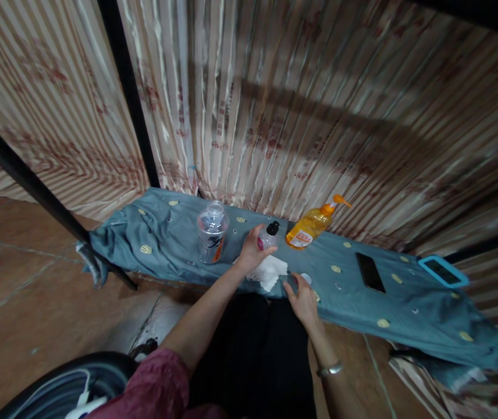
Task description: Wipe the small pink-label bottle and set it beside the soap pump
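My left hand (253, 251) is wrapped round a small clear bottle (269, 237) with a black pump top and a pink mark on its side. The bottle stands upright or nearly so over the cloth. Just below it lies a crumpled white tissue (270, 272). At the tissue's right edge is my right hand (302, 298), its thumb and fingers curled toward each other around something small and see-through that I cannot make out. A pale round disc (305, 279) lies beside those fingers.
A grey-green cloth (166, 218) covers the narrow bench. To the left stands a clear plastic container (212, 235); to the right, an orange pump bottle (308, 228). A black phone (370, 272) and a blue-framed device (443, 271) lie farther right. Striped curtain (270, 116) hangs behind.
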`<state>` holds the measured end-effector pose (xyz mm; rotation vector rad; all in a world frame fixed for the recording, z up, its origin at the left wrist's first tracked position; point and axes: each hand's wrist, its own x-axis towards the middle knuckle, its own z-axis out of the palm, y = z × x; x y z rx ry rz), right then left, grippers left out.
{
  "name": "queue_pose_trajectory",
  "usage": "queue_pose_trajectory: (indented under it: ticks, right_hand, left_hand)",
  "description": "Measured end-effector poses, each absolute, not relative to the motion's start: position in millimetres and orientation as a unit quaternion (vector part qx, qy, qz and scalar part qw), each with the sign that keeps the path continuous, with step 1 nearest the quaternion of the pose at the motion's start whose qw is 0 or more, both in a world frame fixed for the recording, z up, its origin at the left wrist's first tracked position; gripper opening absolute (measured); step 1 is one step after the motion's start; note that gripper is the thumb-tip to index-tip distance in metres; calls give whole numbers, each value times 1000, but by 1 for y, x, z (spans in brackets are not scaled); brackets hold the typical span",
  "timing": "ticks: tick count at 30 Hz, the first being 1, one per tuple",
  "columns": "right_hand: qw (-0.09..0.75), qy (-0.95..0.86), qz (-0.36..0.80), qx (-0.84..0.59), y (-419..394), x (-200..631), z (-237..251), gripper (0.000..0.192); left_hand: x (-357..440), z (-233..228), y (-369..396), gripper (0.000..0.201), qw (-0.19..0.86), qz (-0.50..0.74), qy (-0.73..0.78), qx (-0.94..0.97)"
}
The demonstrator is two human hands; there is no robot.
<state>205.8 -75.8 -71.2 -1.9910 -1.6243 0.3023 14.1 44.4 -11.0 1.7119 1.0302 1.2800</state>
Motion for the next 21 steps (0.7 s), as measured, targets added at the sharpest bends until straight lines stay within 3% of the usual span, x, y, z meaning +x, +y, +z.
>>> queue_pose_trajectory:
  ticks: [7,15,21]
  right_hand:
    - [280,-531,34,-799,-74,250,-98,59]
    - [244,-522,54,-816,-60,251,-96,31]
    - [280,-487,110,-820,-66,249,-80,28]
  left_hand:
    - [15,-10,44,81,381,502,411,659]
    - [15,-10,42,81,377,498,419,659]
    - [10,-13,34,87,381,507,415,652]
